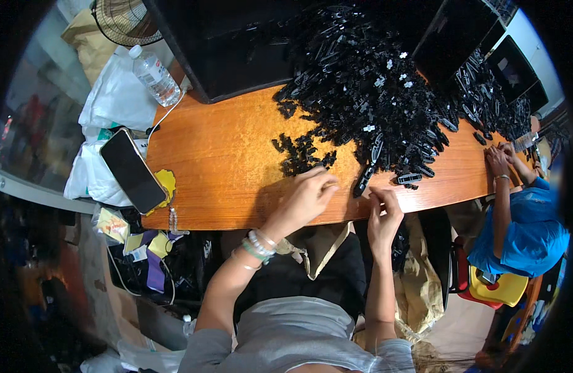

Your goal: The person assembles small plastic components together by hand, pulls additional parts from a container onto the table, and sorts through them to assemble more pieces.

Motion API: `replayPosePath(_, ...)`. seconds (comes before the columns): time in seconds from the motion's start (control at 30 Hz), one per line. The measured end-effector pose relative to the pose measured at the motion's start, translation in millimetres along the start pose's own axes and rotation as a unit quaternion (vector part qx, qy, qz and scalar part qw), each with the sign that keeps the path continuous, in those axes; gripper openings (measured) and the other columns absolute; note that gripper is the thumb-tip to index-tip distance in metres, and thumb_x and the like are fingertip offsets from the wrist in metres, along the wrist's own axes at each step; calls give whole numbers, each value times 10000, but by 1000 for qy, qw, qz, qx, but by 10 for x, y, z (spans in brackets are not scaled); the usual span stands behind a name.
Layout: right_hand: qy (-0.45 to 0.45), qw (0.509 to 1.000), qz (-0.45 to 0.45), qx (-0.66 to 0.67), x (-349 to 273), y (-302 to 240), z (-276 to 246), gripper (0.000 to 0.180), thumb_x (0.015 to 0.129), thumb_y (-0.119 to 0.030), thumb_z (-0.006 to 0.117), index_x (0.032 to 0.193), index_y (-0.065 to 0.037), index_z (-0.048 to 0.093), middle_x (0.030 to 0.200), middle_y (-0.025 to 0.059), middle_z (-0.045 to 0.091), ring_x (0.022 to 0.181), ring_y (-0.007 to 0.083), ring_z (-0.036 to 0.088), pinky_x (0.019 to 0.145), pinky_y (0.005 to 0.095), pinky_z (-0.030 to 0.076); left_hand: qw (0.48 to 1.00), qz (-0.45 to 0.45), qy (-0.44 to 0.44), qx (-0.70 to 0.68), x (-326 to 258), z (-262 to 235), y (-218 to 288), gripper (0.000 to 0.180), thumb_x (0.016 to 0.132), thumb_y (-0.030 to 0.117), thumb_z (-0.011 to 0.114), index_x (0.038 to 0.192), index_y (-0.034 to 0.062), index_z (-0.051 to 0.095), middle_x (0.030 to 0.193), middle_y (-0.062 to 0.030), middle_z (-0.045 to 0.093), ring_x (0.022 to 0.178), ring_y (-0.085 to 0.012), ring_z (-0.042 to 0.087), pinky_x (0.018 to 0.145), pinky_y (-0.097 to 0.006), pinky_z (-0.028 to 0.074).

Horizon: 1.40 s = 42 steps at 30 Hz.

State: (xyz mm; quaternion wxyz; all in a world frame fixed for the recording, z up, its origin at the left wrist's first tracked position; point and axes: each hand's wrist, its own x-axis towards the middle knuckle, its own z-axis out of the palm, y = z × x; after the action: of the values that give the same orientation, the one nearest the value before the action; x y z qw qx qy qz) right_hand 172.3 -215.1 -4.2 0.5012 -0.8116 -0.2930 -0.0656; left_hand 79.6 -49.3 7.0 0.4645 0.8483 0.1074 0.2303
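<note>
My left hand (308,198), with bead bracelets (259,245) at its wrist, hovers over the front edge of the wooden table. Its fingers are curled together, and anything between them is too small to make out. Just beyond it lies a small cluster of black plastic pieces (299,154). My right hand (386,217) is at the table edge, thumb and fingers bent toward each other; what they hold, if anything, cannot be made out. Close to its fingertips a long black plastic part (364,180) sticks out from a big heap of black plastic parts (361,87).
On the left stand a propped phone (133,171), a water bottle (156,76) and white bags (112,93). A large black bin (218,50) is tipped behind the wooden table (205,155). At the right, a person in blue (519,230) works by another heap (479,93).
</note>
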Motion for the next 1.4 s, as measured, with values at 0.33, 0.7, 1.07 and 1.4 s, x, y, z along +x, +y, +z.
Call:
replayPosePath(0.33, 12, 983, -32, -182, 588, 293, 42, 102, 792, -40, 635, 887, -15, 658, 875, 129, 578, 807, 289, 546, 707, 377, 440, 983, 10, -36, 181, 167, 536, 180, 239, 784, 176, 671, 845, -7, 531, 837, -147, 568, 702, -286, 596, 654, -402, 458)
replayPosePath(0.7, 30, 968, -92, -230, 278, 285, 63, 129, 781, -1, 628, 910, 3, 621, 918, 137, 586, 879, 327, 554, 779, 392, 440, 996, 22, 91, 1, -250, 142, 67, 203, 792, 48, 672, 932, -1, 533, 822, -153, 578, 680, -302, 606, 584, -379, 482)
replayPosePath(1.07, -12, 984, -173, 35, -39, -143, -11, 235, 669, 94, 729, 822, -1, 578, 802, 120, 610, 697, 251, 588, 576, 312, 452, 995, -27, 65, -77, -342, -15, 102, 196, 778, -4, 691, 961, -5, 619, 873, -83, 610, 668, -128, 603, 521, -236, 464)
replayPosePath(1.4, -69, 985, 6, 159, -226, -462, 44, 168, 776, 88, 652, 935, 36, 664, 906, 134, 652, 742, 175, 637, 647, 246, 500, 924, -160, -15, -348, -535, 2, 155, 261, 851, 11, 644, 1103, -18, 581, 970, -107, 638, 828, -122, 630, 724, -248, 533)
